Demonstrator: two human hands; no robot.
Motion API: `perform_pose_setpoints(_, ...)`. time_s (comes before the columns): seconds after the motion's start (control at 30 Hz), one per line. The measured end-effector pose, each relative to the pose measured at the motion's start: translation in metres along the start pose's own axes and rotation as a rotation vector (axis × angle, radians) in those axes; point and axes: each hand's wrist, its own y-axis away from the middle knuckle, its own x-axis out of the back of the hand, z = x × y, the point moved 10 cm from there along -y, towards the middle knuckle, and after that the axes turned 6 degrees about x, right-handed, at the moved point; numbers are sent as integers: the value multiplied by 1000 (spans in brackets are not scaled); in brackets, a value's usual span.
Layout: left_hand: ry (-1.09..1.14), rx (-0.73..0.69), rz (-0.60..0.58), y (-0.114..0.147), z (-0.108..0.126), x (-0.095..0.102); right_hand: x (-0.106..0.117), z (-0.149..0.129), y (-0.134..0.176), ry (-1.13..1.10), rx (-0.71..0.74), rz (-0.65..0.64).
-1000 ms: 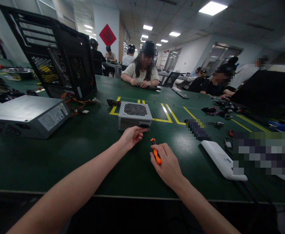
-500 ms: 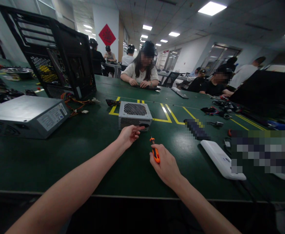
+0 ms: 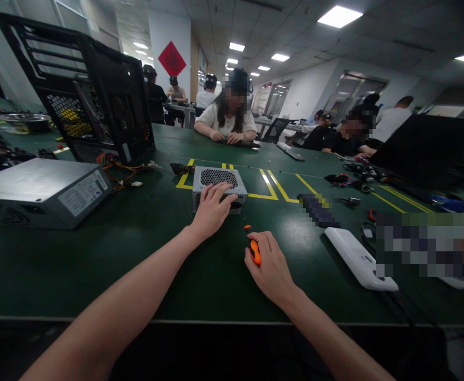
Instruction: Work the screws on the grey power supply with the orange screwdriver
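Fingers [image 3: 211,193] of the left hand [image 3: 211,212] lay slightly apart over the near edge of the small power supply [image 3: 227,177], which sat on the green worktop [image 3: 224,280]. The right hand [image 3: 270,265] had closed fingers around 1 orange-and-black screwdriver [image 3: 255,253], its tip near the supply's lower right corner; contact was unclear.

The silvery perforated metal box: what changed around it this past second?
The left hand moved up from the front of the silvery perforated metal box to over its top front edge. The right hand holds the orange-and-black screwdriver as before; the box stayed put.
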Motion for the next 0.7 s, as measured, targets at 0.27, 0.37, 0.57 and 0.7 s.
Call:
perform_pose_setpoints(0.27, -114, 68, 1, -9, -16, -11, -3, 0, 1, 207, -22, -38)
perform_pose_setpoints(0.37, -111, 71, 3, -11, -16, -10, -8, -3, 2, 297, 5, -94)
perform_pose_setpoints(0.57, -103, 60, -25, -13, -20, -6, -5, -3, 4, 299, -12, -96)
perform_pose_setpoints(0.7, -101, 53, -39, -13, -23, -2, -2, -7, 5, 227, 9, -73)
